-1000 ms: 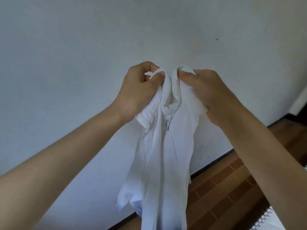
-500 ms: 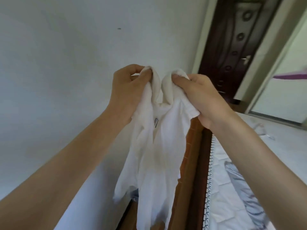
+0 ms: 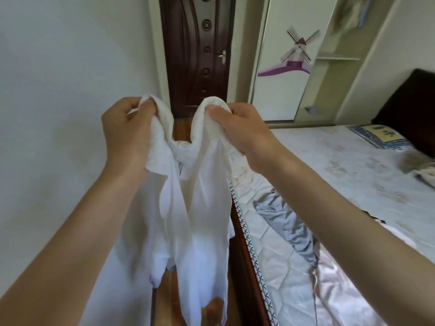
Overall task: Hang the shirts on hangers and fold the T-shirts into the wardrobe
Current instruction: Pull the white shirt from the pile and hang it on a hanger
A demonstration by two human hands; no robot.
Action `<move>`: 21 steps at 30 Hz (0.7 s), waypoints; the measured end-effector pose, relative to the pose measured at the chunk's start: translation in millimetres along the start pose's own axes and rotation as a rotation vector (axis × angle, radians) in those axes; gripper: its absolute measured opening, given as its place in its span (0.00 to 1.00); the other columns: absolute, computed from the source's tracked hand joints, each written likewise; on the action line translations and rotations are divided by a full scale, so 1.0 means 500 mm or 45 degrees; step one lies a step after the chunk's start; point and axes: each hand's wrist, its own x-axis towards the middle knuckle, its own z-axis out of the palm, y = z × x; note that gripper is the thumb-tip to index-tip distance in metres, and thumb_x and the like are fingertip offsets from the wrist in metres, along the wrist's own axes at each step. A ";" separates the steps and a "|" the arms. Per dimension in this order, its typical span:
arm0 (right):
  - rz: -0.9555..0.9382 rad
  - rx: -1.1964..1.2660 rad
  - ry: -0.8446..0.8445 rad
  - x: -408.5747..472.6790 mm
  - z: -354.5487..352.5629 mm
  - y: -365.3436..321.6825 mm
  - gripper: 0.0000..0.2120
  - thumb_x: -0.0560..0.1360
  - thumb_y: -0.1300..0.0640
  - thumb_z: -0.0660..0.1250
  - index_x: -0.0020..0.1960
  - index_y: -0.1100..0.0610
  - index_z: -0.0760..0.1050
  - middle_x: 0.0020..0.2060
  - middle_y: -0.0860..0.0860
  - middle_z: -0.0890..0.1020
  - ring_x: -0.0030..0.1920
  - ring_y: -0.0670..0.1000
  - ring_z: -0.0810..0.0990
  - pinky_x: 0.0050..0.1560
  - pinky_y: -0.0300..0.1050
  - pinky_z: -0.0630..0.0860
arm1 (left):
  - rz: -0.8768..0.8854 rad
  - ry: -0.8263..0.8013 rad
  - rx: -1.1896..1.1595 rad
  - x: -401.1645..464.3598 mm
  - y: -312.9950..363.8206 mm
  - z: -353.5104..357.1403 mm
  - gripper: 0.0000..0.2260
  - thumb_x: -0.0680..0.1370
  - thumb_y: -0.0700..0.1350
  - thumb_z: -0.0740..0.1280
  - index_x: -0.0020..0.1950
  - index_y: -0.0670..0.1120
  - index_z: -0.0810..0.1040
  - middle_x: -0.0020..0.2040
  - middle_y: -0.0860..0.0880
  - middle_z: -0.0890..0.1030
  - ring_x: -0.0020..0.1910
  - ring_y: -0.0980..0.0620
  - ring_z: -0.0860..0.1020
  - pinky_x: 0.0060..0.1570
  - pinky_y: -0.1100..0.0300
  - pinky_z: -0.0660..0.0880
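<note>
A white T-shirt (image 3: 197, 222) hangs in the air in front of me, held up by its shoulders. My left hand (image 3: 127, 135) grips the left shoulder in a fist. My right hand (image 3: 240, 130) pinches the right shoulder between thumb and fingers. The neckline sags between the two hands and the body of the shirt drops toward the floor. A grey garment (image 3: 289, 227) lies crumpled on the bed. The wardrobe (image 3: 339, 57) stands at the back right, with a shelf showing beside its sliding door (image 3: 284, 74) with a windmill picture.
A bed with a quilted mattress (image 3: 353, 184) fills the right side, its dark wooden side rail (image 3: 244, 267) right beside the shirt. A blue and yellow pillow (image 3: 379, 135) and more clothes lie farther along it. A dark wooden door (image 3: 195, 48) stands ahead, a white wall to the left.
My view has swung right from the bare wall to the door, wardrobe and bed. My hands have moved apart, spreading the T-shirt's shoulders wider.
</note>
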 end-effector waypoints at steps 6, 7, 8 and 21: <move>0.054 -0.084 0.079 0.189 -0.001 0.055 0.21 0.81 0.51 0.62 0.58 0.70 0.76 0.41 0.60 0.76 0.40 0.53 0.75 0.42 0.46 0.71 | -0.052 -0.068 0.037 0.164 -0.093 0.101 0.10 0.79 0.44 0.64 0.37 0.49 0.77 0.34 0.55 0.75 0.34 0.62 0.74 0.35 0.71 0.69; 0.052 -0.098 0.091 0.229 -0.005 0.061 0.20 0.81 0.51 0.62 0.58 0.69 0.76 0.43 0.64 0.77 0.41 0.53 0.75 0.42 0.46 0.72 | -0.055 -0.073 0.037 0.198 -0.106 0.127 0.09 0.79 0.45 0.64 0.39 0.47 0.78 0.34 0.55 0.75 0.34 0.61 0.74 0.35 0.71 0.69; 0.044 -0.106 0.099 0.271 -0.010 0.066 0.21 0.81 0.51 0.62 0.59 0.69 0.75 0.47 0.67 0.78 0.41 0.53 0.75 0.43 0.46 0.72 | -0.057 -0.074 0.034 0.233 -0.118 0.154 0.08 0.78 0.45 0.64 0.41 0.46 0.79 0.35 0.55 0.76 0.35 0.61 0.75 0.35 0.70 0.70; 0.082 -0.091 0.084 0.754 -0.065 0.107 0.22 0.81 0.50 0.62 0.59 0.71 0.74 0.40 0.55 0.75 0.39 0.52 0.75 0.37 0.42 0.71 | -0.037 -0.158 0.163 0.621 -0.234 0.423 0.05 0.78 0.46 0.66 0.46 0.47 0.80 0.44 0.50 0.80 0.46 0.52 0.78 0.45 0.61 0.73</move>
